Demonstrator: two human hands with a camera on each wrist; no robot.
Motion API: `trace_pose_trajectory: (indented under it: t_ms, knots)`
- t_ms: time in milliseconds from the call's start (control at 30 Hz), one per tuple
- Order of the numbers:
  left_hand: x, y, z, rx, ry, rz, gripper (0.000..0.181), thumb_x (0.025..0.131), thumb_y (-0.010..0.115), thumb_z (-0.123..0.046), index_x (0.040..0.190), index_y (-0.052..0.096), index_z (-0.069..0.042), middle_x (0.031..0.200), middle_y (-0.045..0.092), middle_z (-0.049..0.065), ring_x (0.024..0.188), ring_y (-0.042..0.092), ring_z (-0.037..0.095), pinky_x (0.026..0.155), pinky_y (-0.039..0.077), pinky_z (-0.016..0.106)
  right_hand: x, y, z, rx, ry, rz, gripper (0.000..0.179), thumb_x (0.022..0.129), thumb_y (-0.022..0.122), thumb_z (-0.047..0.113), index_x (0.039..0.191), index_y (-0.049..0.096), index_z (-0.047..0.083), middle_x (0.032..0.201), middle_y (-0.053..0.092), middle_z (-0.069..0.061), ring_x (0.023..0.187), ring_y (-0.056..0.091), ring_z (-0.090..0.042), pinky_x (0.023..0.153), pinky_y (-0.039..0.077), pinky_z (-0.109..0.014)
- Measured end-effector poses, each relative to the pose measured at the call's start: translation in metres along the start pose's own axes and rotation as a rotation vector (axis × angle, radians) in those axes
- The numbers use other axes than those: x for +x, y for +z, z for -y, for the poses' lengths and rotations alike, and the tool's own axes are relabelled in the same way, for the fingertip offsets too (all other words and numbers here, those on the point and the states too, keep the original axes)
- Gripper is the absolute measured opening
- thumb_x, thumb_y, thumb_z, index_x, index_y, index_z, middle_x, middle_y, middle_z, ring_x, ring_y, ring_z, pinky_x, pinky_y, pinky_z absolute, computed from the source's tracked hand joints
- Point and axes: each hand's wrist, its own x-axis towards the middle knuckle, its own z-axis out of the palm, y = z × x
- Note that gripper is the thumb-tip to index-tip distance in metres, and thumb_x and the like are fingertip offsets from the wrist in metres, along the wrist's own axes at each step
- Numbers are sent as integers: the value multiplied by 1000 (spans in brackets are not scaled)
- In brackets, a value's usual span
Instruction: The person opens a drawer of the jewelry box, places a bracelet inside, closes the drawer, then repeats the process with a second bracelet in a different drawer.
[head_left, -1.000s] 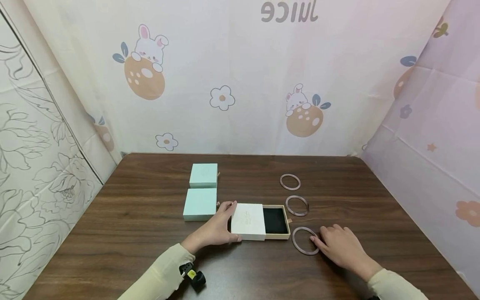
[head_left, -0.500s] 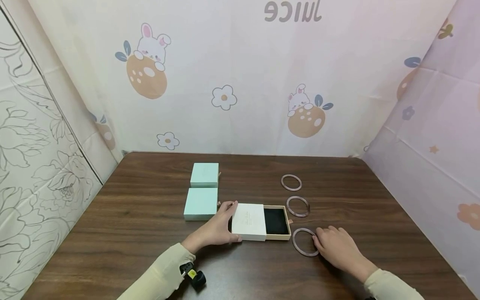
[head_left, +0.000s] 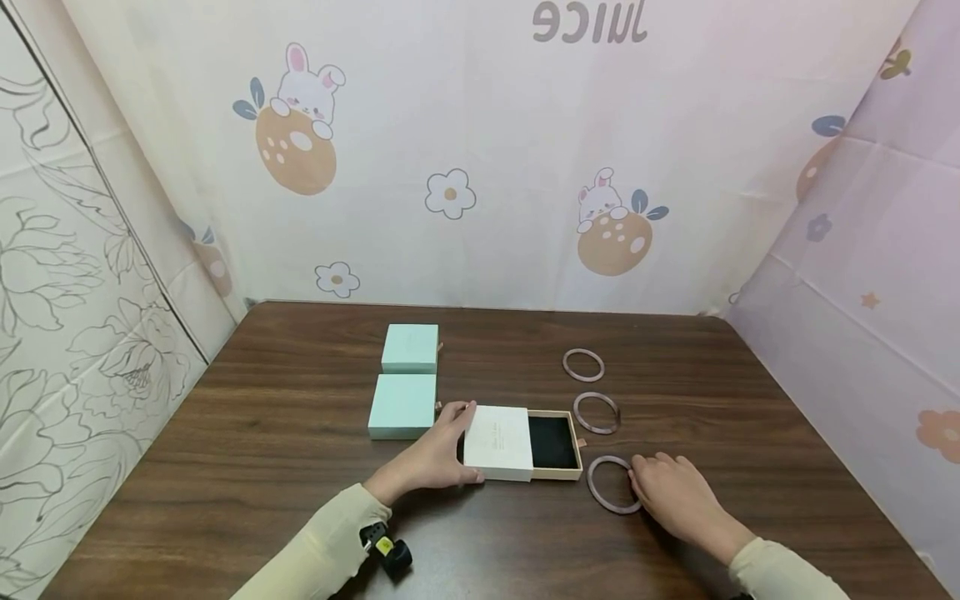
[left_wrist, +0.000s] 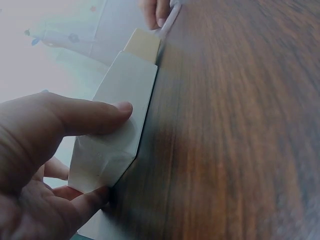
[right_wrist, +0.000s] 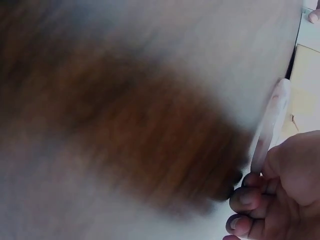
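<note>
Rabbit-print backdrop (head_left: 495, 150), probably cloth

The left sleeve (head_left: 313, 546) is pale yellow, a black device (head_left: 396, 558) with a yellow patch (head_left: 385, 547) showing at its cuff (head_left: 367, 505); the right sleeve (head_left: 783, 572) matches in colour.

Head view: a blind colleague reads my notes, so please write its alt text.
A person's left hand holds a white box, its black-lined drawer partly out, while the right hand holds the nearest of three bangles on a wooden table. Two mint-green boxes lie beyond the left hand; printed cloth hangs behind.
</note>
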Motion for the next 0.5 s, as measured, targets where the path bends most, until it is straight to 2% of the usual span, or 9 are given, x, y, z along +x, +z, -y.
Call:
trace_pose_trajectory:
  t_ms: [500]
  knots:
    - [0, -1, 0, -4, -6, 9, 101, 75, 82, -24, 149, 20, 4, 147, 23, 21, 128, 39, 31, 97, 40, 42, 22, -16, -3, 30, -23, -6, 30, 88, 61, 11, 65, 42, 14, 53, 40, 5, 53, 45, -18, 50, 33, -35]
